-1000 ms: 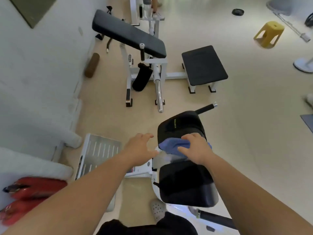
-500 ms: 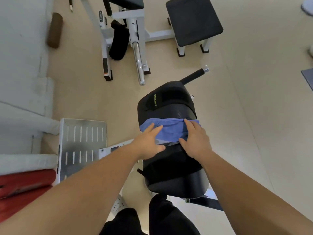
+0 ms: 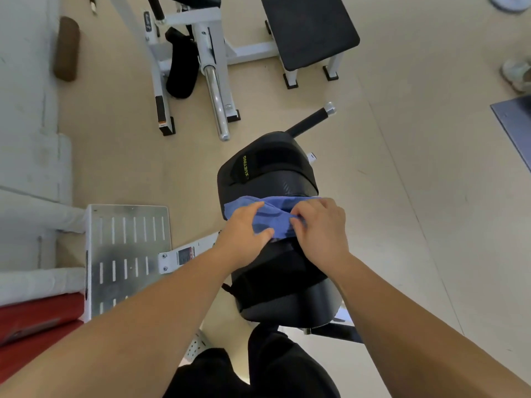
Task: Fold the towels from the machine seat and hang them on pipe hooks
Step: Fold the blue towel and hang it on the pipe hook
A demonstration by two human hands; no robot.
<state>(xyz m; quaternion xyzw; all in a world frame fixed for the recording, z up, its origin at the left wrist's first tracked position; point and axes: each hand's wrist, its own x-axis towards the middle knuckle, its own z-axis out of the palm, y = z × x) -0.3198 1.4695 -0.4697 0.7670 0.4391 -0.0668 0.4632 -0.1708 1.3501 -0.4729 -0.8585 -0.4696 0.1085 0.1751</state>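
**Both hands on the blue towel at the machine seat**

I see the blue towel (image 3: 270, 215) lying crumpled across the black machine seat (image 3: 275, 271), in the dip where the seat pad meets the upright back pad (image 3: 267, 165) with its yellow lettering. My left hand (image 3: 244, 234) lies on the towel's left part, fingers spread over the cloth and the thumb pressing its near edge; its grip looks flat and pressing rather than clenched. My right hand (image 3: 321, 228) is at the towel's right part, fingers curled and pinching a bunched fold of the cloth, so that grip is clenched on the towel. Both forearms reach in from the bottom of the view, with dark trousers (image 3: 253, 369) below them.

A perforated metal plate (image 3: 126, 251) sits to the left of the seat, with red padding (image 3: 37, 320) beside it. Farther off on the beige floor (image 3: 402, 196) stand a white-framed gym machine (image 3: 207, 61) and a black padded bench (image 3: 310, 30).
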